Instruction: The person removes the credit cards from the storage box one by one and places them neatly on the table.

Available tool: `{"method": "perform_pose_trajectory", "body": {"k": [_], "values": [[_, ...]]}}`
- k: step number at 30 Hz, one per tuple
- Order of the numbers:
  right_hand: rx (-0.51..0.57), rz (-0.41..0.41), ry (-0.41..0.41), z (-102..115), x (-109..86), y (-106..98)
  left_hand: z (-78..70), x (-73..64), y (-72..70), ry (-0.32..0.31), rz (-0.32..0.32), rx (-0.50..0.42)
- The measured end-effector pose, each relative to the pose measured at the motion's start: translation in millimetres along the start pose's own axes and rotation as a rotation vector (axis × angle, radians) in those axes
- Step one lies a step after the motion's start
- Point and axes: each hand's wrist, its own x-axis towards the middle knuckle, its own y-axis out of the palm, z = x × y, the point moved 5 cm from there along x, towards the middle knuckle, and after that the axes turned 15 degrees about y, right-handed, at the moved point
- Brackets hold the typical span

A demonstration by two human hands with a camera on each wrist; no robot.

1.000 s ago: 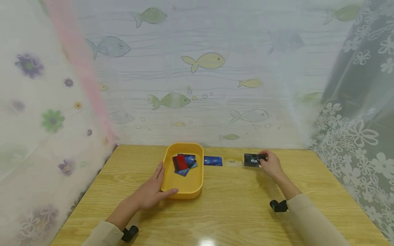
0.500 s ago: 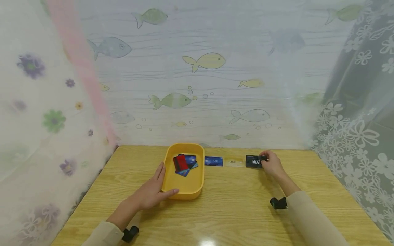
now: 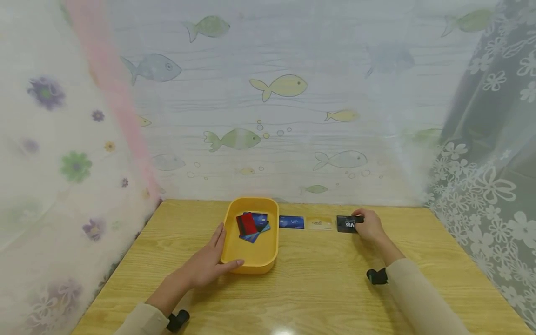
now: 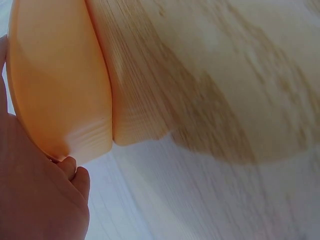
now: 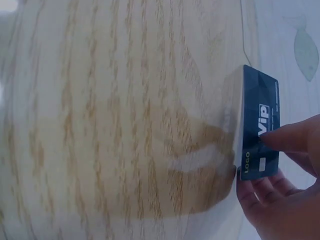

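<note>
At the back of the table, my right hand [image 3: 370, 226] pinches a black VIP card [image 5: 261, 120]. In the right wrist view the thumb lies on its printed face and the other fingers are at its end and behind it. My left hand [image 3: 205, 263] grips the near left corner of a yellow plastic bin [image 3: 251, 266], thumb over the front rim and fingers along the left wall. A red card [image 3: 246, 224] lies on several blue and dark cards [image 3: 251, 237] in the bin. Between bin and black card lie a blue VIP card [image 3: 291, 222] and a gold card [image 3: 319, 223].
The wooden table [image 3: 310, 288] ends at the back against a fish-print curtain [image 3: 284, 163]. Flowered cloth [image 3: 75, 209] hangs at the left, lace-patterned sheer cloth [image 3: 490, 209] at the right. Dark wrist cameras [image 3: 378, 276] project below both wrists.
The right hand has shifted slightly right with the black card, widening the gap to the gold card. The left hand and bin hold their place; the head view has tilted a little.
</note>
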Motion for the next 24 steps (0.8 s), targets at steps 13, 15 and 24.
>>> {"method": "perform_pose_trajectory", "body": {"k": [13,15,24], "values": [[-0.015,0.014,0.010,2.3,1.3,5.4,-1.8,-1.0,-1.2,-0.005,0.005,-0.022],[-0.016,0.019,0.014,2.5,1.7,5.7,-2.2,-1.1,-1.3,-0.006,0.005,-0.020],[-0.028,0.045,0.036,1.0,4.5,9.0,-4.0,-1.6,-2.2,-0.012,0.008,-0.027]]}}
